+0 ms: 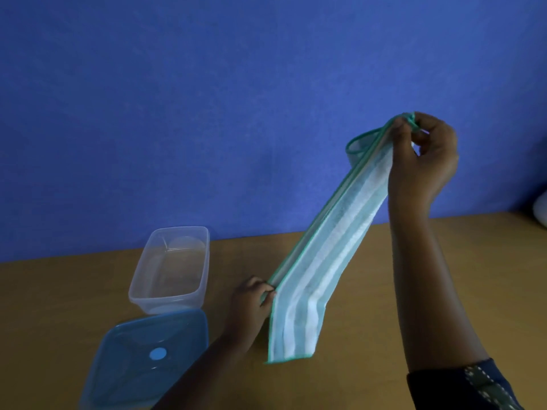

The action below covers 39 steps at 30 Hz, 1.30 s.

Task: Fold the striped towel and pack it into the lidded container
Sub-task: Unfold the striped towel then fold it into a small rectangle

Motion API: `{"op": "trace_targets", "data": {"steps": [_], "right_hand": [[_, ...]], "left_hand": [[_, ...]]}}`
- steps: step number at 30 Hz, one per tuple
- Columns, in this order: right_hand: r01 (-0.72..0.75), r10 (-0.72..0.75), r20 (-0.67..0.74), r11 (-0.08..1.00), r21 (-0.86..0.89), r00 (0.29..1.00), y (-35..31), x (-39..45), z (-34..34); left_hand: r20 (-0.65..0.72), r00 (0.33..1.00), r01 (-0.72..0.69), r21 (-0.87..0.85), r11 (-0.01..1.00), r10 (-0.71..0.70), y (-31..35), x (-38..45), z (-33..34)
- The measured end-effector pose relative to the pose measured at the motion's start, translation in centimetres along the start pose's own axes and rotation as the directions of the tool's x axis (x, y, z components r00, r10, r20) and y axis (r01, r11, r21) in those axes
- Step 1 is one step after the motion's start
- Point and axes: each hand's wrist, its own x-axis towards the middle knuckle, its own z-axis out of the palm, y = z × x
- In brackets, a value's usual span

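The striped towel (pixel 322 250), pale blue and white with a green hem, is folded into a long narrow strip and held stretched in the air. My right hand (pixel 423 161) pinches its upper end high at the right. My left hand (pixel 251 303) pinches its edge lower down near the table, and the free end hangs below to the tabletop. The clear plastic container (pixel 168 297) stands open and empty left of my left hand. Its blue translucent lid (pixel 142 359) lies flat in front of it, off the container.
A wooden table (pixel 355 380) carries everything. A blue wall (pixel 207 113) rises right behind it. A pale rounded object (pixel 541 208) shows at the far right edge.
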Motion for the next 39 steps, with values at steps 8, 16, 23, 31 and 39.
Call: {"op": "trace_targets", "data": {"steps": [8,16,23,31,39], "right_hand": [[-0.139,0.139,-0.018,0.990,0.015,0.990,3.9,2.3,-1.4],[-0.364,0.363,0.012,0.931,0.025,0.932,11.0,3.3,-4.0],[-0.621,0.600,0.231,0.783,0.023,0.766,13.3,1.8,-5.8],[-0.734,0.741,0.270,0.663,-0.147,0.615,16.9,-0.8,-7.1],[-0.838,0.776,0.324,0.530,0.129,0.541,20.8,-3.7,-5.8]], "left_hand": [[-0.222,0.974,0.046,0.018,0.999,-0.040,0.1,-0.4,-4.3],[0.072,0.987,-0.158,0.377,0.913,0.142,-0.2,-1.4,-7.1],[-0.005,0.999,-0.044,0.292,0.955,0.048,-1.9,0.2,-9.6],[-0.028,0.997,-0.066,0.312,0.948,0.079,-4.0,-0.7,-11.1],[-0.200,0.968,-0.078,0.335,0.939,0.151,-2.9,2.5,-11.4]]}}
